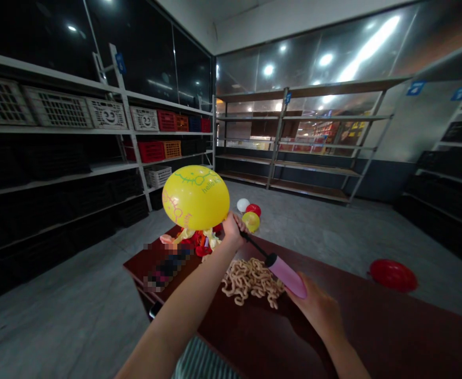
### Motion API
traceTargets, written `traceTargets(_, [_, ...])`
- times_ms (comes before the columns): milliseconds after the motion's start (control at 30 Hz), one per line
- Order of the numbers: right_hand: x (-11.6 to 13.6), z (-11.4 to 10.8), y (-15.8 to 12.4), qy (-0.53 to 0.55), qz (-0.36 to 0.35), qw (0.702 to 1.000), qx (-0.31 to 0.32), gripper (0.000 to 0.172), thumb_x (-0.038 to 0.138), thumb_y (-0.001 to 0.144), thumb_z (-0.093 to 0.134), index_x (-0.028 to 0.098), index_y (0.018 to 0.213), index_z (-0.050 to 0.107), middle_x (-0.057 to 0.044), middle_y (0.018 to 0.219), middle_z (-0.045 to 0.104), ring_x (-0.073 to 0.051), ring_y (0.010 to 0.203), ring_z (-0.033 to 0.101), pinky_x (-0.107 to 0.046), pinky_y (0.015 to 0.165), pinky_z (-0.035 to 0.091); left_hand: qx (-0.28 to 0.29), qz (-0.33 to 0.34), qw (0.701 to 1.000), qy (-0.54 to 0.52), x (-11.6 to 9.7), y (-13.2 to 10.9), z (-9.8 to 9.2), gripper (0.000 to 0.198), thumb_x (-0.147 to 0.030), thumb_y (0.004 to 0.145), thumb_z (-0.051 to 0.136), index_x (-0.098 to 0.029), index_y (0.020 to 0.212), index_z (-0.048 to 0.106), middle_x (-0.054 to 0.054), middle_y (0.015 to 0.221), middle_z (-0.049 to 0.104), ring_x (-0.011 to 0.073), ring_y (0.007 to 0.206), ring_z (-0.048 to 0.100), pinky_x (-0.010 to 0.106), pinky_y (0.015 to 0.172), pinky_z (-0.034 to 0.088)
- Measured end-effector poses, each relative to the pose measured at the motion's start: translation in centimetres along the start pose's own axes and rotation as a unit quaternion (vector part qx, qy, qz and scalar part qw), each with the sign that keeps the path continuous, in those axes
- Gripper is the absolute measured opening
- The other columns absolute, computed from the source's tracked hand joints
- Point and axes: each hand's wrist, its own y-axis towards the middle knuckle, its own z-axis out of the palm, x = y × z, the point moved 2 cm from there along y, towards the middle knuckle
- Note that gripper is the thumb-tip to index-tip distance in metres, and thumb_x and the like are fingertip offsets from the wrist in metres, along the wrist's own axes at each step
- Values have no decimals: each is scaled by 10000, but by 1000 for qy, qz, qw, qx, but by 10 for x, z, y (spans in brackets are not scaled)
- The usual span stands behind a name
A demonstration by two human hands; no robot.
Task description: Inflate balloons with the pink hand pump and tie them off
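Observation:
My left hand (pixel 233 227) is closed around the neck of an inflated yellow balloon (pixel 195 197) where it meets the black nozzle of a pink hand pump (pixel 286 275). My right hand (pixel 318 308) grips the pump's pink barrel at its near end. Both hands hover over a dark brown table (pixel 373 326). Under the pump lies a heap of beige rubber bands (pixel 250 279). A pile of uninflated coloured balloons (pixel 199 241) sits on the table's far corner, below the yellow balloon.
A red balloon (pixel 392 275) rests at the table's right side. White, red and yellow balloons (pixel 249 211) lie on the floor beyond. Shelving with plastic crates (pixel 97 113) lines the left wall; more racks stand at the back and right.

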Motion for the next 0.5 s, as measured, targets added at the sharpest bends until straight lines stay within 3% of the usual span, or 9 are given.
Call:
traceTargets(267, [-1,-1,0,25,42,998,44,406,515,863,535,238,1131,662,-84,959,750,-250,716,709,-333,627,511,-38,0,999,-4,-39,23,3,413,-319,913,461,-210,586,234,-72,405,232,82,293,240,238,372,220])
traceTargets(500, [-3,-5,4,31,27,999,7,421,508,880,542,176,1116,649,-64,895,752,-199,711,707,-280,622,488,-37,3,999,18,-34,27,20,456,-316,923,498,-213,579,218,-70,405,237,83,301,257,242,368,219])
